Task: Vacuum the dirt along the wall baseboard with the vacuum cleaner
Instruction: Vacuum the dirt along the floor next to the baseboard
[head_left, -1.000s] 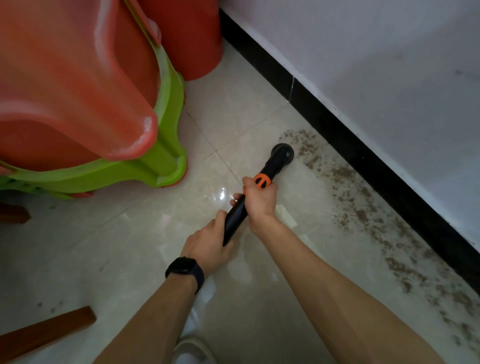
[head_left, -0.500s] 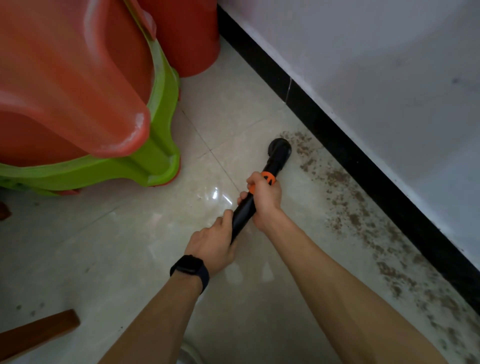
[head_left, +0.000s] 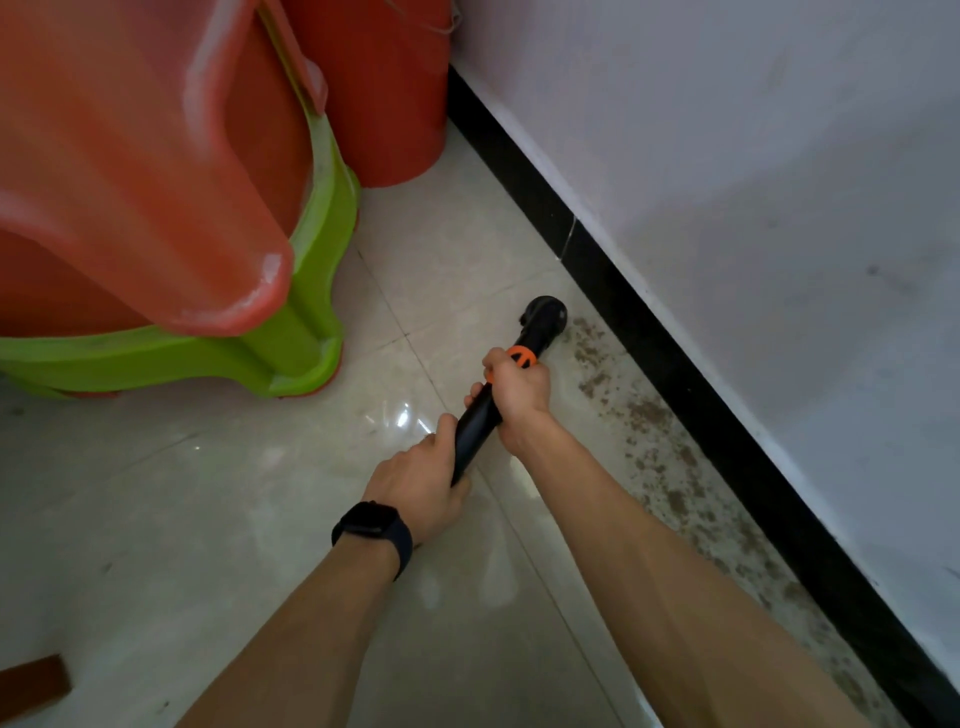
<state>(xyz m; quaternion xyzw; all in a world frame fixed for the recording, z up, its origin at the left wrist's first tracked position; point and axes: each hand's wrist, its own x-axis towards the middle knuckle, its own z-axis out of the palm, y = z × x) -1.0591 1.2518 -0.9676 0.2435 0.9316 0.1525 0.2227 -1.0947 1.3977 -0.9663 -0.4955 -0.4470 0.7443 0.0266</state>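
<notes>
A black vacuum cleaner wand (head_left: 475, 428) with an orange ring slants down to the pale tiled floor. Its round black nozzle (head_left: 545, 316) sits at the far end of a band of brown dirt (head_left: 644, 415) that runs along the black baseboard (head_left: 675, 358) under the white wall. My right hand (head_left: 519, 392) grips the wand just below the orange ring. My left hand (head_left: 421, 486), with a dark watch on its wrist, grips the wand's lower end.
Stacked red and green plastic stools (head_left: 171, 249) fill the upper left, close to the nozzle. A red bucket-like container (head_left: 384, 88) stands against the baseboard behind them. A brown wooden piece (head_left: 34, 683) shows at the lower left edge.
The nozzle has slid nearer the baseboard, onto the far end of the dirt band, and the dirt patch near it looks thinner. Both hands kept their grip on the wand.
</notes>
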